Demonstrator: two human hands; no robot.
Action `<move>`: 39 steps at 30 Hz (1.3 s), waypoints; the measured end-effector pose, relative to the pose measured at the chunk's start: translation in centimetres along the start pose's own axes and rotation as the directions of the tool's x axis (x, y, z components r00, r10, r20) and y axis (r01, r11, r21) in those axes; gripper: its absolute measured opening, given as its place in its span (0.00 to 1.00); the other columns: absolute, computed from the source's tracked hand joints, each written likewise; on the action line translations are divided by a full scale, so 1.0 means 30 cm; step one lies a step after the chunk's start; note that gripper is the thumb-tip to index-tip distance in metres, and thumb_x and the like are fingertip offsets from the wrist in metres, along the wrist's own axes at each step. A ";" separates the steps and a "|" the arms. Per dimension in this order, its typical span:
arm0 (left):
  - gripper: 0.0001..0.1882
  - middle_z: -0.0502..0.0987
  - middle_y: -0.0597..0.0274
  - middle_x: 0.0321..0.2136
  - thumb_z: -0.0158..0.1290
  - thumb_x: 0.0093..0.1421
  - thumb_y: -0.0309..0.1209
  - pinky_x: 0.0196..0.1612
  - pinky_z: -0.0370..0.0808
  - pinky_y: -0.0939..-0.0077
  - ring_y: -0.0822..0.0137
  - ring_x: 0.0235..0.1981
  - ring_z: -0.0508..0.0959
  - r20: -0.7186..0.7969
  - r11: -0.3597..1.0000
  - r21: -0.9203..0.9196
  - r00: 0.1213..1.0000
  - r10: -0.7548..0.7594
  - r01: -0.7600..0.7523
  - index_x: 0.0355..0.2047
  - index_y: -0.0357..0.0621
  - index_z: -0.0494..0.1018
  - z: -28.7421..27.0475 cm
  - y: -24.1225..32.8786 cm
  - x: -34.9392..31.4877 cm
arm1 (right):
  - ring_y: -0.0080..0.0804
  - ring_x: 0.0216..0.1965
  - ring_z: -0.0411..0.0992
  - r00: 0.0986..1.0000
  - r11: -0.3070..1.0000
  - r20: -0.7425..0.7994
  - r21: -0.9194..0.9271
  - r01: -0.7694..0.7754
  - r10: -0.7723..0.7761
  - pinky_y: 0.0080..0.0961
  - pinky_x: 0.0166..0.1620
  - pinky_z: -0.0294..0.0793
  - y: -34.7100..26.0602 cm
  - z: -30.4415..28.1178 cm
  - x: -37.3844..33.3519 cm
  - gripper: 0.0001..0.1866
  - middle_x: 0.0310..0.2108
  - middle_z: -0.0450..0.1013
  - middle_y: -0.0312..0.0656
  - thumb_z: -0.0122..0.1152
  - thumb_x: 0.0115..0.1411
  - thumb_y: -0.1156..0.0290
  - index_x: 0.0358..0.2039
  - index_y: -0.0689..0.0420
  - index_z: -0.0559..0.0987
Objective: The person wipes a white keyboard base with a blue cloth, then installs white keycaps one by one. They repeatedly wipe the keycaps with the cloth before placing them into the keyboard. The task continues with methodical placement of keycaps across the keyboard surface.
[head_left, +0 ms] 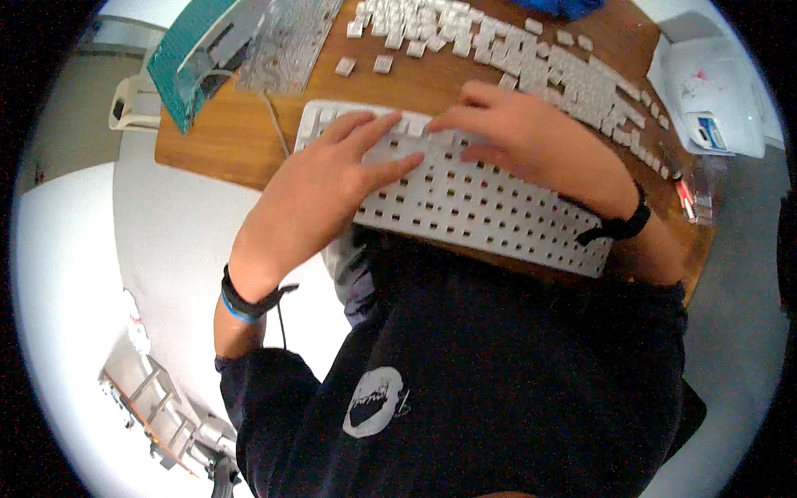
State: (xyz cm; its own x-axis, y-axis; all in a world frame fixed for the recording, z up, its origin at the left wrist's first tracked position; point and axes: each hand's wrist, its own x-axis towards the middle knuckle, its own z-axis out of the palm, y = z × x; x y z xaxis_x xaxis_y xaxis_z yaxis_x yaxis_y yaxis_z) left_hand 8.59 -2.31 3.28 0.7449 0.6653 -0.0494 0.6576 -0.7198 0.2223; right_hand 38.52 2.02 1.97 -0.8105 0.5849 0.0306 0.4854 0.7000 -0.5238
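A white keyboard (498, 203) lies slanted at the table's front edge, most of its key places showing as small dark holes. White keycaps sit along its upper left edge, some hidden under my fingers. My left hand (332, 170) rests over the keyboard's left part, fingers spread and thumb stretched to the right, holding nothing visible. From the right, my right hand (523, 129) reaches over the upper edge. Its index fingertip is at a white keycap (418, 127) in the upper row, and the thumb stands apart below it.
Many loose white keycaps (573, 79) spread over the far side of the wooden table (216, 149). At the far left are a teal board (178, 83) and a clear patterned sheet (290, 46). A clear plastic container (706, 75) and a red-and-white tool (684, 197) lie right.
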 end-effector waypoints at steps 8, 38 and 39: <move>0.24 0.72 0.53 0.71 0.62 0.65 0.30 0.65 0.78 0.56 0.47 0.66 0.75 0.103 0.995 -0.095 0.994 0.032 -0.022 0.63 0.57 0.81 -0.098 0.005 0.038 | 0.58 0.49 0.80 0.993 0.999 0.113 -0.010 -0.031 0.032 0.50 0.51 0.81 0.002 -0.169 -0.017 0.19 0.49 0.77 0.51 0.67 0.68 0.63 0.57 0.55 0.79; 0.09 0.86 0.44 0.40 0.58 0.60 0.19 0.48 0.86 0.51 0.44 0.44 0.88 -0.124 0.903 0.004 0.896 0.426 -0.429 0.40 0.39 0.83 -0.027 -0.180 1.020 | 0.40 0.60 0.73 0.975 0.975 -0.068 -0.058 -0.216 0.212 0.36 0.64 0.71 0.724 -0.516 0.057 0.19 0.57 0.76 0.45 0.64 0.74 0.67 0.62 0.54 0.75; 0.10 0.87 0.45 0.40 0.59 0.60 0.19 0.48 0.86 0.53 0.46 0.44 0.88 -0.150 0.908 -0.051 0.902 0.405 -0.416 0.42 0.39 0.84 -0.021 -0.193 1.028 | 0.39 0.59 0.73 0.973 0.976 -0.090 -0.029 -0.217 0.214 0.36 0.64 0.72 0.745 -0.509 0.057 0.19 0.56 0.76 0.45 0.65 0.74 0.67 0.61 0.54 0.75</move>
State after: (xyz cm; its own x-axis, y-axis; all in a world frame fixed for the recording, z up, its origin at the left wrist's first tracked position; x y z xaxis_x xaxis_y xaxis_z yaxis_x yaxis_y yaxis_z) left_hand 27.69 22.51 1.09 0.9213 0.3383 0.1918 0.2813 -0.9203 0.2720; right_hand 52.99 24.93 3.33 -0.6551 0.7555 -0.0059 0.6593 0.5678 -0.4928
